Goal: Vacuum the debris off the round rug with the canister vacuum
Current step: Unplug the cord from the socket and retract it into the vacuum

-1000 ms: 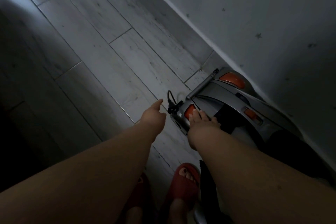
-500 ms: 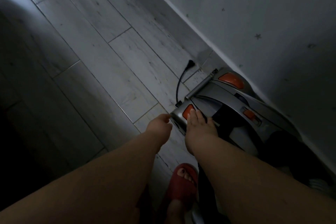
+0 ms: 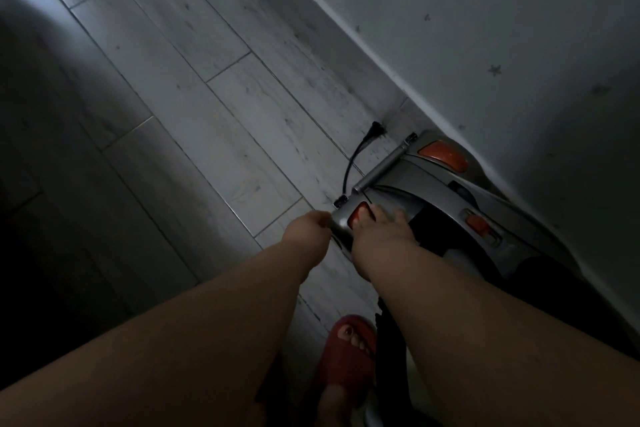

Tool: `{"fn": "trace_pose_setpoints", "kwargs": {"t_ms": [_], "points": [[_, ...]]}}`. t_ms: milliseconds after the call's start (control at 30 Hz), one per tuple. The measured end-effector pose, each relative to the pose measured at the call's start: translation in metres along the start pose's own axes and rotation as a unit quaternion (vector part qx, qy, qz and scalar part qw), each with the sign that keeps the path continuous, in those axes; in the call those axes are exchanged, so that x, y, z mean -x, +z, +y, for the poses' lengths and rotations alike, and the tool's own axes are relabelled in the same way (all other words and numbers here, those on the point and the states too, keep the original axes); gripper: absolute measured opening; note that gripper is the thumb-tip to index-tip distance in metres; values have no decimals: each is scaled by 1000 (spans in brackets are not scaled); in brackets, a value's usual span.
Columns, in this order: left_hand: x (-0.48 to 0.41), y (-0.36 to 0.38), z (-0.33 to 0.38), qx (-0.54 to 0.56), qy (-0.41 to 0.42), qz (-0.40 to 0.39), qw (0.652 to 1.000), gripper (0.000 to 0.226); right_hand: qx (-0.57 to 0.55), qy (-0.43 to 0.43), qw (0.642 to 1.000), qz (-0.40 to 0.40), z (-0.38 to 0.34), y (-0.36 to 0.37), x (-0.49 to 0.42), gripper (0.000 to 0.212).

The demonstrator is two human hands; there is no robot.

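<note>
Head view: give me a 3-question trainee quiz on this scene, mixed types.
1. True or false: the grey canister vacuum stands beside the white wall.
2. The right hand rests its straight fingers on: A) an orange button B) a round rug C) a door handle.
3. Where is the black cord's plug?
Key: 1 true; 2 A; 3 lying on the grey plank floor.

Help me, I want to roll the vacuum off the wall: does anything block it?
Only its own cord, lying loose on the floor beside the canister vacuum. The right hand rests flat on its top, nothing between. The rug is out of view.
</note>
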State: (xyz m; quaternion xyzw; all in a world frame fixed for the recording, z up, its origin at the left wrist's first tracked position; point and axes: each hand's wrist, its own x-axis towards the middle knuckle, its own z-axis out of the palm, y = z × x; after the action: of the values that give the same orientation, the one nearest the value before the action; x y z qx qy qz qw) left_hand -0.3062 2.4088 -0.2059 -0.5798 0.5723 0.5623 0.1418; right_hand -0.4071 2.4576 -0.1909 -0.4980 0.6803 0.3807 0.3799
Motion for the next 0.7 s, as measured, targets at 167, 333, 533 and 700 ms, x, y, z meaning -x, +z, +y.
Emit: {"fn": "trace_pose_setpoints", "kwargs": {"t_ms": [167,333,533,700], "points": [[-5,-5,9,34,-6,-1,999,42,-65,-27,993,90,12,-16,-2,40],[-28,-12,25,63,-7,-2,998,44,-367,-10,915,166,33,-47,-33,47],[-64,-20,25,80,-23,-17,996,43,-606,78,783,113,34,-84,-97,37],[-98,-19,23,101,-26,-25,994,42,-671,122,731,40,25,-89,-140,41]]}}
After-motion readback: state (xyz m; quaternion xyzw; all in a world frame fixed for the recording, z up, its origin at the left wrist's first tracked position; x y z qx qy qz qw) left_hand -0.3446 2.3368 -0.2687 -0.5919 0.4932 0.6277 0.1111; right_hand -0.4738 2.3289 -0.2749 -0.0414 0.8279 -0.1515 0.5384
